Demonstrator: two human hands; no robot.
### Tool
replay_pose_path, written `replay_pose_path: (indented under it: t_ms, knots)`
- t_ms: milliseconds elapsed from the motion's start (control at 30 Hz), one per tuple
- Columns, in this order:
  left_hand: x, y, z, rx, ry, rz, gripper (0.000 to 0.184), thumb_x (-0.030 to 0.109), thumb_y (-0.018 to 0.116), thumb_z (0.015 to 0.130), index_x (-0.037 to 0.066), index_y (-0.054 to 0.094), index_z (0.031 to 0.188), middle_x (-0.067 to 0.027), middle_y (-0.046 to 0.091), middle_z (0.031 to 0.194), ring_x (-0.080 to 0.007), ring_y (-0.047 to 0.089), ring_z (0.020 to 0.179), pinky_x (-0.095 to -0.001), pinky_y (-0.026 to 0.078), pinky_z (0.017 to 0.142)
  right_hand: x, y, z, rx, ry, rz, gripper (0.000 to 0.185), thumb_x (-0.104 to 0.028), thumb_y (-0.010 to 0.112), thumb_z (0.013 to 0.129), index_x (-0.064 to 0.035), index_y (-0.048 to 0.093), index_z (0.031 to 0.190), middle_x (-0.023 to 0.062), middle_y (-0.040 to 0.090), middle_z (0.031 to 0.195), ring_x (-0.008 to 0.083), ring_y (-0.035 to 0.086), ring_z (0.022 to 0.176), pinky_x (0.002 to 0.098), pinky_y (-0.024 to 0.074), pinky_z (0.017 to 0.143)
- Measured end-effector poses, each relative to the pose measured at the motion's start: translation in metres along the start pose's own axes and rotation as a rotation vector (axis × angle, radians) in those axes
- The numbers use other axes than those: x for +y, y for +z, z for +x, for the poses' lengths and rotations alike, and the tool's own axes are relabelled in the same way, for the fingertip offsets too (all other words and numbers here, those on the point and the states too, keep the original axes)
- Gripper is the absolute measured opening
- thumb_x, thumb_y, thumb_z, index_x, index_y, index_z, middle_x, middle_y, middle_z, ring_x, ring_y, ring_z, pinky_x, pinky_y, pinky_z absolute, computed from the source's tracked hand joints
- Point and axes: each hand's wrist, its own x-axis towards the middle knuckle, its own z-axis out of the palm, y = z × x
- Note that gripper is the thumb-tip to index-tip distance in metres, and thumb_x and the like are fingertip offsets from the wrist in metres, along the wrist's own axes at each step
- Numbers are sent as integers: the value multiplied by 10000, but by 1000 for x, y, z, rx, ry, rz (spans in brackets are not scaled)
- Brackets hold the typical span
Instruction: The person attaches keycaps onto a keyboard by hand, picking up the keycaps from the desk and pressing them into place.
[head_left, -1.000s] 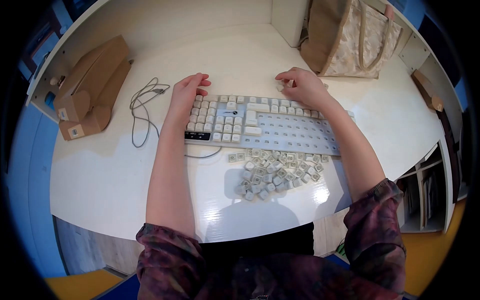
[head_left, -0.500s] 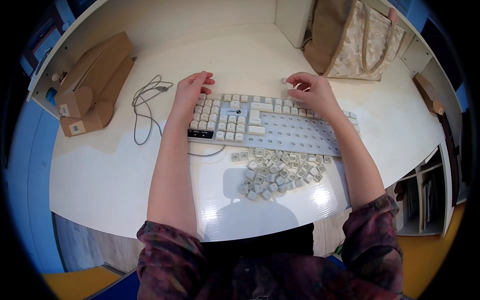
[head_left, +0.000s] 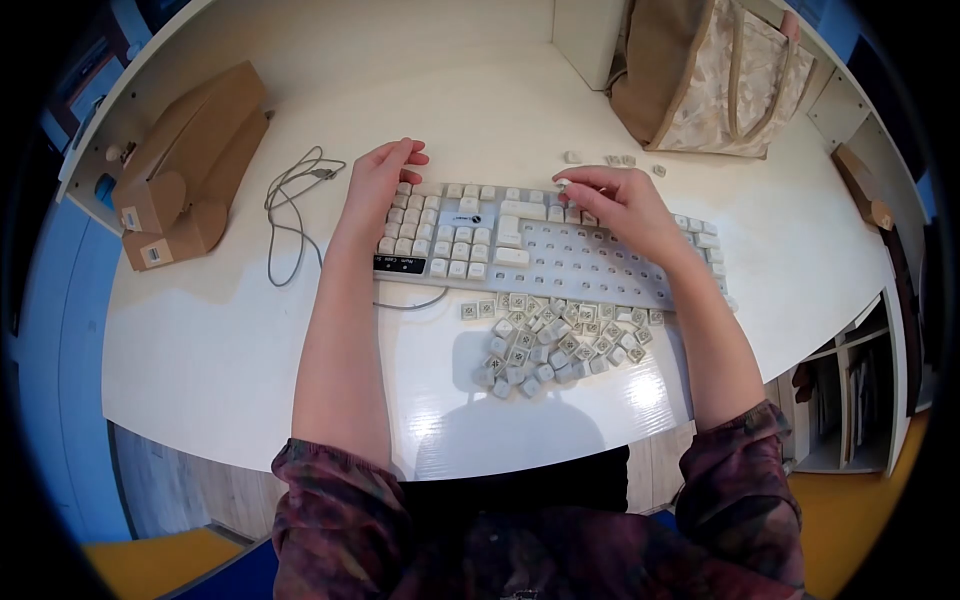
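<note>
A pale keyboard (head_left: 600, 268) lies across the desk, with rows of white keycaps on its left part and bare switch positions over much of its right. My right hand (head_left: 625, 205) is over its far edge, thumb and forefinger closed on a small white keycap (head_left: 563, 184). My left hand (head_left: 380, 185) rests on its side by the keyboard's far left corner, fingers loosely curled and apart, with nothing visible in them. A pile of loose keycaps (head_left: 545, 345), some upside down, sits just in front of the keyboard.
Several loose keycaps (head_left: 613, 160) lie beyond the keyboard. A grey cable (head_left: 290, 205) is looped on the left, near a brown cardboard box (head_left: 195, 165). A patterned tote bag (head_left: 705, 85) stands at the back right of the white desk (head_left: 200, 370).
My right hand has moved a little left and nearer, bringing a keycap over the keyboard's far row. Loose keycaps behind it now show. My left hand has barely moved.
</note>
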Motion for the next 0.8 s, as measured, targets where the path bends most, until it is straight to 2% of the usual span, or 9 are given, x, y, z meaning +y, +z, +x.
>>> replay_pose_path:
  t_ms: [100, 233, 333, 533, 633, 733, 800]
  knots:
    - [-1, 0, 1, -5, -11, 2, 354, 304, 553, 1001, 8, 685, 1143, -38, 686, 988, -105, 534, 796, -252, 471, 739, 6, -14, 5, 152, -23, -118, 267, -197, 704, 890, -60, 736, 1117, 70, 739, 896, 134, 674, 789, 287, 531, 738]
    - [-1, -1, 1, -4, -13, 26, 361, 310, 550, 1004, 9, 682, 1155, -43, 688, 1001, -103, 529, 803, -247, 471, 746, 25, -37, 8, 350, 136, -506, 280, -247, 736, 823, -110, 754, 1066, 47, 738, 890, 191, 697, 831, 328, 536, 753]
    - [-1, -1, 1, -8, 1, 20, 362, 309, 552, 1005, 7, 679, 1158, -50, 687, 1005, -104, 529, 802, -248, 470, 751, 26, -42, 7, 289, 286, -610, 272, -258, 726, 830, -111, 755, 1057, 53, 744, 908, 195, 703, 861, 344, 537, 761]
    - [-2, -2, 2, -21, 12, 17, 367, 313, 556, 1004, 3, 676, 1160, -52, 685, 1009, -109, 529, 801, -250, 469, 755, 25, -42, 9, 338, 169, -602, 267, -265, 703, 836, -122, 757, 1056, 73, 748, 963, 225, 699, 895, 367, 539, 802]
    - [-1, 0, 1, -8, -6, 4, 367, 314, 557, 1002, 4, 677, 1157, -51, 686, 1008, -112, 529, 800, -253, 468, 756, 31, -29, 19, 289, -16, -611, 264, -250, 681, 847, -134, 755, 1072, 76, 732, 1043, 252, 667, 987, 387, 537, 851]
    - [-1, -1, 1, -24, 8, 0, 367, 315, 559, 997, 8, 680, 1157, -50, 687, 1009, -113, 533, 807, -255, 468, 756, 32, -14, 33, 211, -112, -831, 260, -237, 661, 859, -142, 751, 1084, 69, 707, 1099, 275, 624, 1056, 400, 529, 896]
    - [-2, -1, 0, -19, 5, -6, 366, 315, 560, 993, 9, 681, 1153, -48, 687, 1011, -114, 536, 812, -256, 468, 758, 44, -10, 45, 210, -133, -871, 241, -234, 655, 864, -151, 752, 1069, 51, 699, 1082, 285, 610, 1052, 400, 529, 891]
